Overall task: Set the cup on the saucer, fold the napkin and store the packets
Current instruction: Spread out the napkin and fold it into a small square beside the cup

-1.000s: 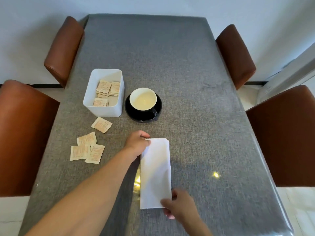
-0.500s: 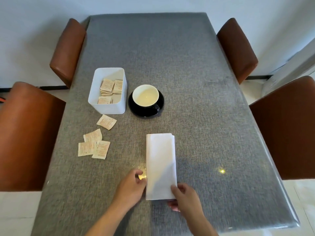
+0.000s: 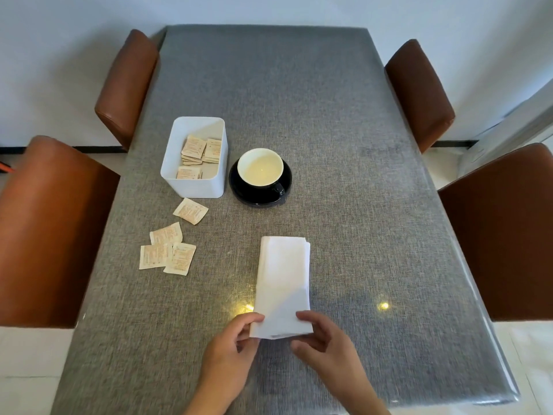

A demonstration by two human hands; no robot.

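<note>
A white napkin (image 3: 283, 280), folded into a long strip, lies on the grey table (image 3: 359, 235) in front of me. My left hand (image 3: 232, 351) pinches its near left corner and my right hand (image 3: 324, 345) pinches its near right corner; that near edge is lifted slightly. A cup (image 3: 260, 167) with a cream inside stands on a black saucer (image 3: 239, 190) in the middle. To its left a white box (image 3: 197, 184) holds several beige packets (image 3: 199, 151). One packet (image 3: 191, 210) lies just below the box, and three more packets (image 3: 167, 253) lie further left.
Brown leather chairs stand at both long sides: two on the left (image 3: 54, 229) (image 3: 128, 85) and two on the right (image 3: 502, 229) (image 3: 419, 91). A light reflection (image 3: 384, 305) shines on the table to the right of the napkin.
My left hand left the napkin's far end and came to its near left corner. Both hands now pinch the near edge, which has risen a little.
</note>
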